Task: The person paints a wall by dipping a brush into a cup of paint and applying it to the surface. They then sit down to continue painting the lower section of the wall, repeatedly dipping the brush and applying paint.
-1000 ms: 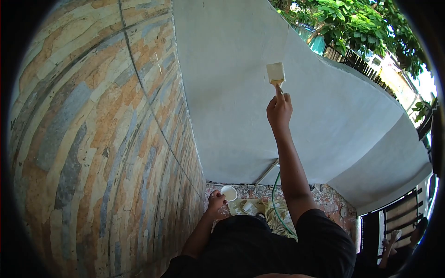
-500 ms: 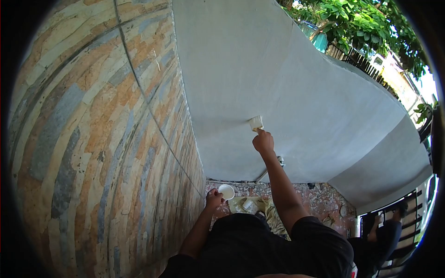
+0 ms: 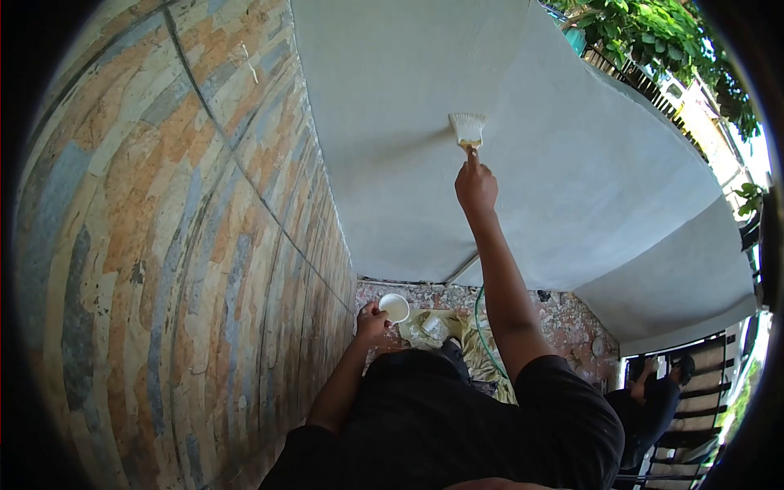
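Head view, left to right: a stone-tile wall (image 3: 163,245) in orange and grey fills the left of the frame. Low at centre-left, the left hand (image 3: 371,320) has its grip closed around a small white cup (image 3: 394,307), held with its open mouth facing up, above the speckled floor (image 3: 563,322) and a crumpled cloth (image 3: 441,331). Upper centre, the right hand (image 3: 476,186) is raised on a straight arm, its grip clenched on the handle of a paintbrush (image 3: 467,131). The brush's long axis runs nearly vertical in the frame, bristles pointing up and pressed against the pale grey plastered wall (image 3: 572,180). At the lower right, another person (image 3: 653,400) in dark clothes stands by dark railings.
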### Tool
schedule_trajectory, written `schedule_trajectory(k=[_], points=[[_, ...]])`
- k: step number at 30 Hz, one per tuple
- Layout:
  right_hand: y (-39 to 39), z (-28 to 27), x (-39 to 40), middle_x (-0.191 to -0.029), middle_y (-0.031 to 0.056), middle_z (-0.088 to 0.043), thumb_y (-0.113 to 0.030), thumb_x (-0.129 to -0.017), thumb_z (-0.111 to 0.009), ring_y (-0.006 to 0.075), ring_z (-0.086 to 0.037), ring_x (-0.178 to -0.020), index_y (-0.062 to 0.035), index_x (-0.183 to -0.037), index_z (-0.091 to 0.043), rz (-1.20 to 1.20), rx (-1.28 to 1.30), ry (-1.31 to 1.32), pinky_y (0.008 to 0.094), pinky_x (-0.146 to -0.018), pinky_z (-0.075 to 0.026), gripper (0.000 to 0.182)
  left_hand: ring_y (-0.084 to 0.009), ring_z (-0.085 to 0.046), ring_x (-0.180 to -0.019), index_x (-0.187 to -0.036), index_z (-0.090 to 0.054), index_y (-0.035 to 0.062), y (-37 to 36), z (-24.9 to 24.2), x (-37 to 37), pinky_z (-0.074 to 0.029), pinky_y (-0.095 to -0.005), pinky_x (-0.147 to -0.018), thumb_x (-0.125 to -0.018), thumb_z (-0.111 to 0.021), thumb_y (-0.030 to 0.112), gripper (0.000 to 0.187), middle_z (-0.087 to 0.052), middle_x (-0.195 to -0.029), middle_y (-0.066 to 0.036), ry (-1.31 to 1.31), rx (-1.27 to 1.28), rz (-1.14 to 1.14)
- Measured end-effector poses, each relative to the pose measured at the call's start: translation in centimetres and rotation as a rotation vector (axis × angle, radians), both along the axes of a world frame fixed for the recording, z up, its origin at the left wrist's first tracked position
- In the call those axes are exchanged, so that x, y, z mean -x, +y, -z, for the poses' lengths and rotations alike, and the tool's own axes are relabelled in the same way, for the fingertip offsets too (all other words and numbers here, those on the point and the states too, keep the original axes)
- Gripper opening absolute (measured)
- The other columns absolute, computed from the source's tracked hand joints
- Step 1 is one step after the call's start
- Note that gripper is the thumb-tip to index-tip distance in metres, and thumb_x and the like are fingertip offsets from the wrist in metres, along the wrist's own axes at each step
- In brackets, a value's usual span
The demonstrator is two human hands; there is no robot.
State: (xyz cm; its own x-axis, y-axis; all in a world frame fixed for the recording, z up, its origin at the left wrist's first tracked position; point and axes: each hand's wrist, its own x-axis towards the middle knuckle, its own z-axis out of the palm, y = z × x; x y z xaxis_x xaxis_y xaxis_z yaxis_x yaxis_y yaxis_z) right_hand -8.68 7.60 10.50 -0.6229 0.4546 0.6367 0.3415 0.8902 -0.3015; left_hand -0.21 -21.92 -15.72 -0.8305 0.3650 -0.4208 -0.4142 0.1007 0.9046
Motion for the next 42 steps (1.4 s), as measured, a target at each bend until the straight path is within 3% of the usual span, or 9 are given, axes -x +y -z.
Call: schedule_trajectory(k=[8, 11, 21, 24, 27, 29, 36, 38, 42], points=[[-0.1, 15.5, -1.4, -0.086, 0.0244, -0.064, -0.012, -0.082, -0.048, 0.0392, -0.063, -0.081, -0.0071, -0.116, -0.055, 0.012, 0.439, -0.445, 0.0487, -0.071, -0.05, 0.035, -0.0153, -0.057, -0.052, -0.074, -0.042, 0.0058, -0.9, 1.3, -1.8, -0.05, -0.0298, -0.045, -0.078, -0.054, 0.003, 0.014, -0.046, -0.066, -0.004, -0.053, 0.074, -0.032], [0.2, 16.0, -1.5, -0.093, 0.0242, -0.064, -0.011, -0.081, -0.047, 0.0389, -0.062, -0.09, -0.009, -0.114, -0.058, 0.006, 0.555, -0.496, 0.0471, -0.08, -0.049, 0.035, -0.0117, -0.054, -0.047, -0.072, -0.046, 0.0034, -1.6, 1.2, -1.9, -0.049, -0.0296, -0.041, -0.076, -0.057, 0.001, 0.012, -0.045, -0.061, -0.002, -0.062, 0.059, -0.073], [-0.4, -3.5, -1.7, -0.088, 0.0217, -0.065, -0.01, -0.082, -0.055, 0.039, -0.062, -0.082, -0.0035, -0.111, -0.06, -0.013, 0.414, 0.115, 0.0426, -0.071, -0.05, 0.03, -0.0128, -0.054, -0.045, -0.068, -0.043, 0.0039, 0.3, -0.9, -0.1, -0.049, -0.0287, -0.042, -0.077, -0.056, 0.002, 0.016, -0.045, -0.058, -0.002, 0.042, 0.041, -0.076], [-1.1, -5.9, -2.5, -0.075, 0.0186, -0.063, -0.008, -0.084, -0.053, 0.0353, -0.062, -0.069, 0.0007, -0.109, -0.057, -0.115, 0.32, 0.388, 0.038, -0.061, -0.048, 0.027, -0.0139, -0.056, -0.052, -0.073, -0.043, 0.005, 0.6, -0.7, -0.2, -0.048, -0.028, -0.046, -0.079, -0.054, 0.003, 0.012, -0.044, -0.064, -0.002, 0.021, -0.007, -0.05], [-0.2, -5.7, -1.3, -0.065, 0.0114, -0.055, -0.01, -0.088, -0.054, 0.0197, -0.052, -0.052, 0.0009, -0.107, -0.054, -0.219, 0.305, 0.562, 0.0334, -0.051, -0.042, 0.022, -0.0135, -0.056, -0.053, -0.074, -0.043, 0.0054, 0.5, -1.5, -0.8, -0.05, -0.0288, -0.047, -0.08, -0.054, 0.003, 0.013, -0.044, -0.064, -0.002, 0.022, 0.016, -0.012], [1.6, -2.1, 0.6, -0.06, 0.0077, -0.048, -0.015, -0.091, -0.053, 0.0128, -0.044, -0.051, 0.001, -0.094, -0.055, -0.357, 0.755, 0.477, 0.031, -0.049, -0.038, 0.016, -0.0137, -0.056, -0.053, -0.073, -0.043, 0.0055, 0.2, -0.7, -1.2, -0.051, -0.0297, -0.047, -0.08, -0.054, 0.002, 0.013, -0.044, -0.064, -0.002, -0.027, 0.012, -0.038], [1.0, 15.1, 1.9, -0.058, 0.011, -0.048, -0.019, -0.092, -0.051, 0.0181, -0.046, -0.052, 0.0015, -0.081, -0.05, -0.212, 0.72, 0.297, 0.0366, -0.051, -0.039, 0.024, -0.0118, -0.056, -0.051, -0.071, -0.041, 0.0058, -3.6, 2.8, -2.5, -0.05, -0.0277, -0.043, -0.078, -0.054, -0.001, 0.016, -0.045, -0.064, -0.002, -0.057, 0.073, -0.115], [0.5, 19.8, 1.8, -0.068, 0.0219, -0.058, -0.019, -0.089, -0.053, 0.0392, -0.058, -0.064, 0.0003, -0.086, -0.055, -0.147, 0.778, 0.143, 0.0426, -0.059, -0.044, 0.02, -0.0119, -0.056, -0.052, -0.071, -0.041, 0.0061, -4.2, 2.4, -2.5, -0.051, -0.0278, -0.044, -0.077, -0.054, -0.001, 0.016, -0.045, -0.064, -0.002, -0.053, 0.105, -0.116], [-0.2, 31.8, 0.3, -0.055, 0.0121, -0.05, -0.018, -0.087, -0.055, 0.0217, -0.054, -0.05, 0.0016, -0.081, -0.054, -0.129, 0.774, -0.025, 0.0375, -0.046, -0.039, 0.021, -0.0152, -0.057, -0.055, -0.074, -0.04, 0.0063, -4.8, 0.9, -3.1, -0.054, -0.0324, -0.05, -0.08, -0.051, -0.002, 0.015, -0.047, -0.069, -0.004, -0.141, 0.117, -0.141]])
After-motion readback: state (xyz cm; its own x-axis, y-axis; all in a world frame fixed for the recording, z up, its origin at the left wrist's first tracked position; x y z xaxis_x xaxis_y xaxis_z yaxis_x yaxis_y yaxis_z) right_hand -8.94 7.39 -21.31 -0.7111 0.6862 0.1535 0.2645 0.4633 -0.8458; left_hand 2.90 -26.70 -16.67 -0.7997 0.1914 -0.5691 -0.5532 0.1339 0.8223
